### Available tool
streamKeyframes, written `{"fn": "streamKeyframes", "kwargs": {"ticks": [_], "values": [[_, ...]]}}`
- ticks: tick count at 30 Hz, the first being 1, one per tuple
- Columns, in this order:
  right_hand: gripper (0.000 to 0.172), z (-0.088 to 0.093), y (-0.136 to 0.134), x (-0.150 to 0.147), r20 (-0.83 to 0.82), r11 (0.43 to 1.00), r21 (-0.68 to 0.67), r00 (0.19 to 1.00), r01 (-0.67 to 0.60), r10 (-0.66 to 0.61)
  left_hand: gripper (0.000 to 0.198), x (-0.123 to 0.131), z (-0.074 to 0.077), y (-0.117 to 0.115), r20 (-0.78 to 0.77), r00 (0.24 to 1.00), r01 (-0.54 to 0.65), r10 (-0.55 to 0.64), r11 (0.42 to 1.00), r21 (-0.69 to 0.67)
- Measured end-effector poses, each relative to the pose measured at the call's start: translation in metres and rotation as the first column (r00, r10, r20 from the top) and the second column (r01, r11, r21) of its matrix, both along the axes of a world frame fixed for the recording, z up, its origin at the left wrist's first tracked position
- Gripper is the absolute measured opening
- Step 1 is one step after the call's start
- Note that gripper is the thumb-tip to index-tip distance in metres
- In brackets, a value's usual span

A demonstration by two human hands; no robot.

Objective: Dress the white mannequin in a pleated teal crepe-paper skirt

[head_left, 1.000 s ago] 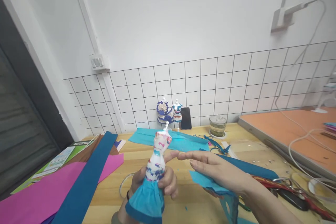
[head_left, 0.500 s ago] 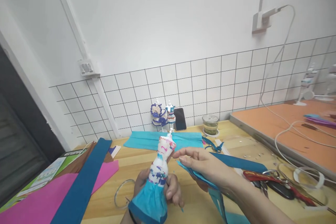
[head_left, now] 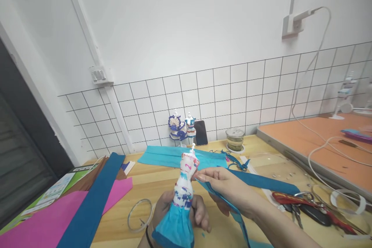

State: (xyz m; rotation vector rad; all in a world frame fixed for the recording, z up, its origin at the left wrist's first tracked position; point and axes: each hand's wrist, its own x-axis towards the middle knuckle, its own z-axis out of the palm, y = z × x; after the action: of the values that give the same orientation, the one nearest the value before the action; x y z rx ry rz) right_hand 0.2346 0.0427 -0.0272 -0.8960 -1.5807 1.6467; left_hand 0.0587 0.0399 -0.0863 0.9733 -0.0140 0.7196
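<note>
At the lower centre of the frame, our left hand has its fingers curled around a curvy, colour-blotched white mannequin with a gathered turquoise skirt. Our right hand, fingers narrowed, grips a thin, creased blue strip beside the torso, above the wood-grained table.
</note>
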Motion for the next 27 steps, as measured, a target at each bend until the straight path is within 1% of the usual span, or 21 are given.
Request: {"fn": "streamKeyframes", "kwargs": {"ticks": [4, 9, 15, 20, 24, 27], "values": [[0.039, -0.001, 0.0, 0.0, 0.011, 0.999, -0.019, 1.0, -0.029, 0.029, 0.062, 0.002, 0.002, 0.0, 0.013, 1.0, 0.006, -0.006, 1.0, 0.002], [0.043, -0.002, -0.002, 0.001, 0.019, 0.999, -0.006, 0.999, -0.049, 0.049, 0.064, 0.003, 0.007, 0.0, 0.059, 0.998, 0.03, -0.031, 0.999, 0.012], [0.038, 0.0, -0.004, 0.002, -0.021, 0.998, -0.054, 0.999, -0.033, 0.032, 0.066, 0.002, 0.015, -0.003, 0.072, 0.997, 0.028, -0.03, 0.999, 0.034], [0.04, 0.0, -0.002, 0.003, -0.038, 0.998, -0.063, 0.999, -0.003, 0.001, 0.07, 0.001, 0.011, -0.004, 0.032, 0.999, -0.001, 0.001, 1.0, 0.01], [0.04, -0.001, 0.001, 0.002, -0.089, 0.999, -0.039, 0.996, 0.017, -0.02, 0.072, 0.002, 0.007, -0.002, 0.035, 0.999, 0.031, -0.031, 1.0, -0.002], [0.039, -0.001, 0.003, 0.002, -0.094, 0.998, -0.052, 0.994, 0.046, -0.051, 0.07, 0.003, 0.006, -0.003, 0.017, 0.999, 0.034, -0.034, 0.999, -0.011]]}}
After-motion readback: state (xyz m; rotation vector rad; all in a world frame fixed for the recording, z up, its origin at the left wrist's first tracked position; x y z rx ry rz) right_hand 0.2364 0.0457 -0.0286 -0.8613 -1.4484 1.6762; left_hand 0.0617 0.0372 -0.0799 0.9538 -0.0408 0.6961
